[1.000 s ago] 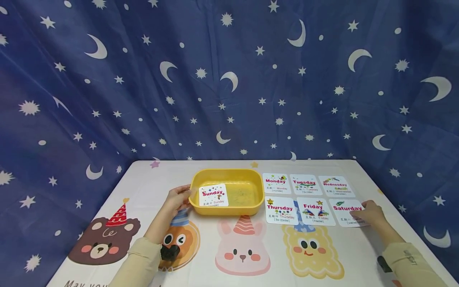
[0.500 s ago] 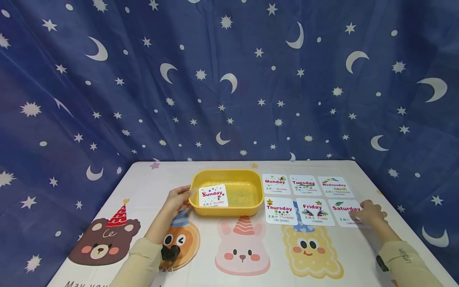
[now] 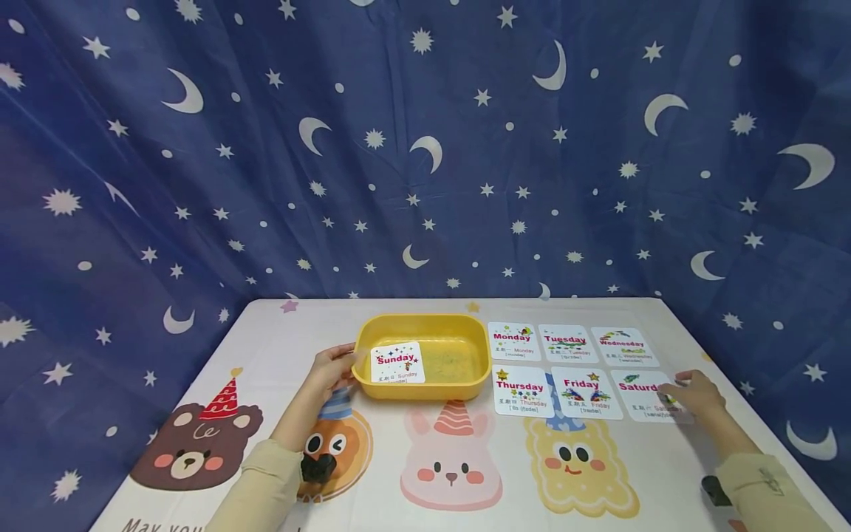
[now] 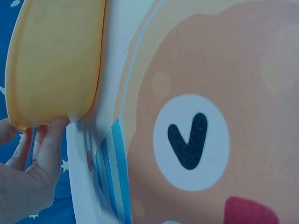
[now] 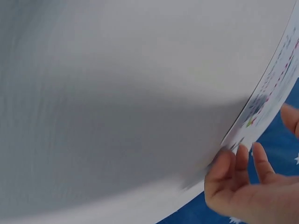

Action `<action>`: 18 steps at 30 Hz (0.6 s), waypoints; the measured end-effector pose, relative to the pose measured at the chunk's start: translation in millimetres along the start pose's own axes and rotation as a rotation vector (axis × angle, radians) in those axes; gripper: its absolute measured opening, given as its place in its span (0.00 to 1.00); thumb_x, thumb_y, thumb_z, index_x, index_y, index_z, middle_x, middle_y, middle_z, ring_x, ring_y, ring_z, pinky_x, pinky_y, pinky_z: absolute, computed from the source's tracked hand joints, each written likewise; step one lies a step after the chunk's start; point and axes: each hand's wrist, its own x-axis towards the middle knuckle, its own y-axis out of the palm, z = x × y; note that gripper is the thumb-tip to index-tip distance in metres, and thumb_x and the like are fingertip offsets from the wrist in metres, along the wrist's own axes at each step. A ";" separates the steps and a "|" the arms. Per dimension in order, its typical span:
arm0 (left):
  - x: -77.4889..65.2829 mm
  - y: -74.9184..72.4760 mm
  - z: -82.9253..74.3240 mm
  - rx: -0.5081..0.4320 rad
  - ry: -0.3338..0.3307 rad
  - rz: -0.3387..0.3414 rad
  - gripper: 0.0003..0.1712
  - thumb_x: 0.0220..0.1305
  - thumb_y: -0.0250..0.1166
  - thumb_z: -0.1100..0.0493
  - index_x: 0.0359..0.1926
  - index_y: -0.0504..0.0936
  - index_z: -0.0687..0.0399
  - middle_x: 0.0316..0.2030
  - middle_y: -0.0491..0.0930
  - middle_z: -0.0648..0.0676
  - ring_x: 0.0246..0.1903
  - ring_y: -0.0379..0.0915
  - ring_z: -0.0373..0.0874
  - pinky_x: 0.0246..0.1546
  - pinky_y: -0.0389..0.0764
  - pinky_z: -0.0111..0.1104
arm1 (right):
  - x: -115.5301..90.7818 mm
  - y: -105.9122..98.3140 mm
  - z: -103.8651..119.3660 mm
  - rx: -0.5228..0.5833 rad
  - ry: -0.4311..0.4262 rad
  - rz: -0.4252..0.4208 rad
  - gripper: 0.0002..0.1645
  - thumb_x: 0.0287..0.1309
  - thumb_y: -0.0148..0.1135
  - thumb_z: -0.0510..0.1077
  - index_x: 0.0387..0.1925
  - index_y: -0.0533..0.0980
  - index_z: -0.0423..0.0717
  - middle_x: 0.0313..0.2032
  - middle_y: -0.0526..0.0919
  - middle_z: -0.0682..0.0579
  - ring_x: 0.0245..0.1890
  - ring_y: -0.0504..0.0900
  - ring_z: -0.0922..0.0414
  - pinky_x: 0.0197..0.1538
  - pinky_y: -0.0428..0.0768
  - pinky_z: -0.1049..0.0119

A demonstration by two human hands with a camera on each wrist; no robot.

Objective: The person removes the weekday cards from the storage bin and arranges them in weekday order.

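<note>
At the left end of a yellow plastic tray (image 3: 459, 358), my left hand (image 3: 332, 369) holds the wall, fingertips against the outside in the left wrist view. A "Sunday" card (image 3: 397, 363) lies inside the tray. My right hand (image 3: 698, 395) is at the right side of the "Saturday" card (image 3: 641, 403), its fingertips over the card's edge. That card lies flat at the right end of the near row, beside the "Friday" card (image 3: 586, 399) and the "Thursday" card (image 3: 521, 399). Behind them lie the "Monday" (image 3: 515, 347), "Tuesday" (image 3: 565, 351) and "Wednesday" (image 3: 621, 353) cards.
The white tablecloth (image 3: 382, 488) carries printed cartoon animals, including a brown bear (image 3: 189, 465) and a pink rabbit (image 3: 450, 473). A blue curtain (image 3: 372, 185) with moons and stars hangs behind the table and along its sides.
My right hand has shifted slightly over the "Saturday" card, uncovering more of its lower right part. My left hand and the tray stay in place.
</note>
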 end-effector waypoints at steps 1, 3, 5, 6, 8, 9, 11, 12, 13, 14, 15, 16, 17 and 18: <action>0.1 0.1 0.0 0.002 0.000 0.003 0.25 0.69 0.52 0.63 0.65 0.65 0.66 0.57 0.69 0.69 0.30 0.74 0.41 0.34 0.85 0.31 | -0.6 -0.2 1.8 -0.001 -0.009 -0.019 0.35 0.57 0.53 0.45 0.54 0.56 0.20 0.52 0.60 0.20 0.49 0.60 0.28 0.47 0.65 0.41; 0.2 0.6 -0.5 0.004 0.000 0.004 0.25 0.69 0.52 0.63 0.65 0.65 0.66 0.57 0.69 0.69 0.30 0.75 0.41 0.35 0.85 0.31 | -1.9 0.4 6.8 0.006 -0.021 -0.055 0.33 0.57 0.52 0.45 0.54 0.57 0.21 0.51 0.63 0.20 0.47 0.62 0.29 0.44 0.68 0.44; -0.1 0.5 -0.6 0.003 0.000 0.002 0.25 0.69 0.52 0.63 0.65 0.65 0.66 0.57 0.69 0.69 0.30 0.75 0.41 0.35 0.85 0.31 | -3.2 2.4 13.2 0.024 -0.044 -0.090 0.31 0.59 0.51 0.44 0.54 0.59 0.22 0.48 0.67 0.21 0.46 0.66 0.30 0.39 0.71 0.50; 0.0 0.4 -0.4 0.004 0.001 0.003 0.25 0.69 0.52 0.63 0.65 0.65 0.66 0.57 0.69 0.69 0.30 0.75 0.41 0.35 0.85 0.31 | -4.1 3.8 16.4 0.035 -0.057 -0.104 0.30 0.60 0.50 0.44 0.53 0.60 0.22 0.47 0.68 0.21 0.44 0.69 0.31 0.36 0.71 0.54; -0.4 0.6 -0.2 0.004 0.003 0.006 0.25 0.69 0.52 0.63 0.65 0.64 0.66 0.57 0.69 0.69 0.30 0.75 0.41 0.35 0.85 0.31 | -5.9 7.5 22.7 0.071 -0.078 -0.128 0.28 0.61 0.51 0.43 0.53 0.62 0.23 0.43 0.71 0.23 0.39 0.73 0.36 0.30 0.70 0.62; -0.5 0.6 -0.1 0.004 0.005 0.006 0.25 0.69 0.51 0.63 0.65 0.64 0.66 0.57 0.69 0.69 0.30 0.75 0.41 0.35 0.85 0.31 | -6.8 9.9 25.9 0.086 -0.088 -0.138 0.27 0.61 0.51 0.43 0.53 0.63 0.23 0.42 0.72 0.25 0.37 0.74 0.39 0.28 0.69 0.65; -1.0 0.8 -0.3 0.005 0.007 0.008 0.25 0.69 0.51 0.63 0.65 0.64 0.66 0.57 0.69 0.69 0.30 0.75 0.41 0.35 0.85 0.31 | -8.2 14.6 32.4 0.115 -0.103 -0.153 0.25 0.62 0.51 0.42 0.52 0.65 0.24 0.38 0.74 0.28 0.32 0.75 0.45 0.26 0.68 0.69; -1.0 0.8 -0.3 0.006 0.008 0.007 0.25 0.69 0.51 0.63 0.65 0.64 0.66 0.57 0.69 0.69 0.30 0.74 0.41 0.34 0.85 0.31 | -9.7 16.9 36.3 0.130 -0.107 -0.161 0.24 0.61 0.51 0.42 0.51 0.66 0.25 0.36 0.74 0.31 0.30 0.74 0.48 0.26 0.67 0.69; -1.2 0.8 -0.4 0.007 0.009 0.007 0.25 0.69 0.51 0.63 0.65 0.64 0.66 0.57 0.69 0.69 0.30 0.74 0.41 0.34 0.85 0.31 | -10.7 19.2 40.1 0.148 -0.107 -0.163 0.23 0.61 0.52 0.42 0.51 0.67 0.26 0.34 0.74 0.33 0.29 0.73 0.51 0.26 0.67 0.69; -1.3 0.9 -0.7 0.007 0.009 0.005 0.25 0.69 0.51 0.63 0.65 0.64 0.65 0.57 0.69 0.69 0.30 0.74 0.40 0.34 0.85 0.30 | -11.8 21.5 43.9 0.167 -0.109 -0.168 0.22 0.60 0.52 0.42 0.50 0.68 0.27 0.33 0.74 0.36 0.28 0.72 0.53 0.26 0.68 0.69; -1.4 0.9 -0.8 0.007 0.008 0.004 0.25 0.69 0.51 0.63 0.65 0.64 0.65 0.57 0.69 0.69 0.30 0.74 0.40 0.34 0.85 0.30 | -12.7 24.0 47.7 0.190 -0.104 -0.178 0.21 0.60 0.53 0.41 0.48 0.69 0.28 0.31 0.75 0.39 0.26 0.71 0.55 0.24 0.68 0.68; -1.5 1.1 -0.9 0.008 0.007 0.002 0.25 0.69 0.51 0.63 0.65 0.65 0.65 0.57 0.69 0.69 0.30 0.74 0.40 0.33 0.85 0.30 | -13.6 26.1 51.0 0.209 -0.109 -0.177 0.20 0.59 0.53 0.41 0.48 0.70 0.29 0.30 0.75 0.40 0.25 0.70 0.56 0.24 0.68 0.67; -1.6 1.1 -1.0 0.009 0.006 0.002 0.25 0.69 0.51 0.63 0.65 0.64 0.65 0.57 0.69 0.69 0.30 0.74 0.40 0.33 0.85 0.30 | -14.4 28.0 54.1 0.228 -0.117 -0.173 0.20 0.59 0.53 0.41 0.48 0.70 0.29 0.29 0.74 0.42 0.25 0.70 0.57 0.24 0.69 0.67; -1.7 1.2 -1.2 0.009 0.005 0.001 0.25 0.69 0.51 0.63 0.65 0.64 0.65 0.57 0.69 0.69 0.30 0.74 0.40 0.34 0.85 0.30 | -15.3 29.7 57.2 0.250 -0.125 -0.170 0.20 0.58 0.53 0.41 0.47 0.71 0.29 0.27 0.74 0.44 0.24 0.70 0.58 0.24 0.69 0.66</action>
